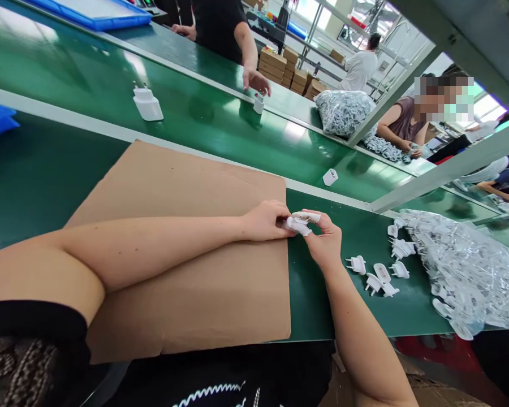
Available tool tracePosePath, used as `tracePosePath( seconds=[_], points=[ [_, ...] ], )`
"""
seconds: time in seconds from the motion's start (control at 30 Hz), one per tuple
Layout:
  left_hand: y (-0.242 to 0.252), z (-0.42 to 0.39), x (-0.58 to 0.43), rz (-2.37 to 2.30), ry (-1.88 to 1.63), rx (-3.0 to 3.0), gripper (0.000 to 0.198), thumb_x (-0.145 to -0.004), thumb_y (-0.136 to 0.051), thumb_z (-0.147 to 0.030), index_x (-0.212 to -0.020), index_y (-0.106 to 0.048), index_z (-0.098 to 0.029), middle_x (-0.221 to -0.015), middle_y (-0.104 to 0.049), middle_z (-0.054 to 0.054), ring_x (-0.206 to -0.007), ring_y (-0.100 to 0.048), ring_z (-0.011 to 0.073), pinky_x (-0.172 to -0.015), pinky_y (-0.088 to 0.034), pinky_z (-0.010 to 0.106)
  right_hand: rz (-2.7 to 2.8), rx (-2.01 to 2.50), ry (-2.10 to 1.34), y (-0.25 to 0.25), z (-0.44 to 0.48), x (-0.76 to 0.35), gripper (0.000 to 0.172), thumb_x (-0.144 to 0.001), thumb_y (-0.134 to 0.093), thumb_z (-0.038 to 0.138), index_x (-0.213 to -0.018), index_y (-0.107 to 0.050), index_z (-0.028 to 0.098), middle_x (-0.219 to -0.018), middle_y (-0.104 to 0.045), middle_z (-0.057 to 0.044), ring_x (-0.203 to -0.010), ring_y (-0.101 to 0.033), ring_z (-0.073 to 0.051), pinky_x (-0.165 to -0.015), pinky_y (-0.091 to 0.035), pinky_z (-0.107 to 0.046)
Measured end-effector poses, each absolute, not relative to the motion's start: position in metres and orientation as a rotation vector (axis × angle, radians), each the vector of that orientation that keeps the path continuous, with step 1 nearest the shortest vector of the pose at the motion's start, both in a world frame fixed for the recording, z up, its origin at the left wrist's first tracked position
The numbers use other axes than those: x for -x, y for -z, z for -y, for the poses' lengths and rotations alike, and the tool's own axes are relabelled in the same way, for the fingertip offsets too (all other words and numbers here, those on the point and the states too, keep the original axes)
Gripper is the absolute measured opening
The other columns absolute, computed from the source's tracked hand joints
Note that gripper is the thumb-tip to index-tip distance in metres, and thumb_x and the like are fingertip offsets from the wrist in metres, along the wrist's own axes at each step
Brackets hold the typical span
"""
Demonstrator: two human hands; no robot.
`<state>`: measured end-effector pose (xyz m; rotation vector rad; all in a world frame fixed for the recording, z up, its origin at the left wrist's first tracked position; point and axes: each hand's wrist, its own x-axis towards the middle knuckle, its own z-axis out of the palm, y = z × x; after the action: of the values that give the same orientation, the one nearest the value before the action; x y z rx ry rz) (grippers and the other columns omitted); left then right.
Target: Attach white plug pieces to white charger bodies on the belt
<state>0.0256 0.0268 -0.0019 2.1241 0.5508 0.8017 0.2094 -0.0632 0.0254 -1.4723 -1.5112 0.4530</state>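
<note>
Both my hands meet at the right edge of a brown cardboard sheet (182, 249) lying on the green table. My left hand (265, 220) and my right hand (324, 240) pinch a small white plug part (297, 224) between their fingertips. The fingers of my right hand wear white finger cots. Several loose white plug parts (379, 274) lie on the green surface just right of my right hand.
A big clear bag of white plug parts (470, 271) lies at the right. White chargers (147, 104) and a small white cube (330, 177) sit on the green conveyor belt. A co-worker's hand (255, 79) touches a charger across the belt. Blue trays (93, 11) sit at far left.
</note>
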Motion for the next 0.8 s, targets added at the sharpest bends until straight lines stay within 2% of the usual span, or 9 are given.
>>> tracePosePath(
  seconds=[0.3, 0.43, 0.57, 0.8],
  points=[
    [0.001, -0.025, -0.025, -0.548, -0.823, -2.133, 0.028, -0.084, -0.075, -0.047, -0.077, -0.072, -0.020, -0.085, -0.068, 0.005, -0.084, -0.064, 0.0210, -0.078, -0.049, 0.033, 1.649, 1.606, -0.147, -0.032, 0.062, -0.207, 0.013, -0.080, -0.077, 0.029, -0.092, -0.080, 0.027, -0.092, -0.072, -0.004, -0.091, -0.064, -0.024, -0.091, -0.054, -0.042],
    [0.001, -0.024, -0.026, -0.559, -0.809, -2.119, 0.027, -0.083, -0.076, -0.047, -0.078, -0.073, -0.020, -0.085, -0.068, 0.005, -0.084, -0.064, 0.0212, -0.076, -0.049, 0.033, 1.653, 1.693, -0.126, -0.030, 0.064, -0.203, 0.016, -0.079, -0.076, 0.025, -0.094, -0.079, 0.027, -0.090, -0.072, -0.003, -0.090, -0.064, -0.024, -0.095, -0.051, -0.043],
    [0.001, -0.020, -0.027, -0.583, -0.837, -2.143, 0.024, -0.084, -0.073, -0.043, -0.078, -0.072, -0.020, -0.082, -0.067, 0.005, -0.084, -0.062, 0.0215, -0.076, -0.048, 0.033, 1.495, 1.687, -0.194, -0.022, 0.069, -0.194, 0.020, -0.083, -0.072, 0.027, -0.102, -0.080, 0.027, -0.090, -0.072, -0.004, -0.084, -0.062, -0.022, -0.091, -0.052, -0.039],
    [0.004, -0.018, -0.028, -0.654, -0.787, -2.049, 0.027, -0.080, -0.074, -0.046, -0.084, -0.074, -0.020, -0.084, -0.066, 0.004, -0.081, -0.064, 0.0212, -0.072, -0.050, 0.033, 1.512, 1.646, -0.306, -0.021, 0.064, -0.192, 0.019, -0.082, -0.075, 0.024, -0.101, -0.078, 0.027, -0.101, -0.076, -0.004, -0.100, -0.065, -0.023, -0.107, -0.048, -0.043]
  ],
)
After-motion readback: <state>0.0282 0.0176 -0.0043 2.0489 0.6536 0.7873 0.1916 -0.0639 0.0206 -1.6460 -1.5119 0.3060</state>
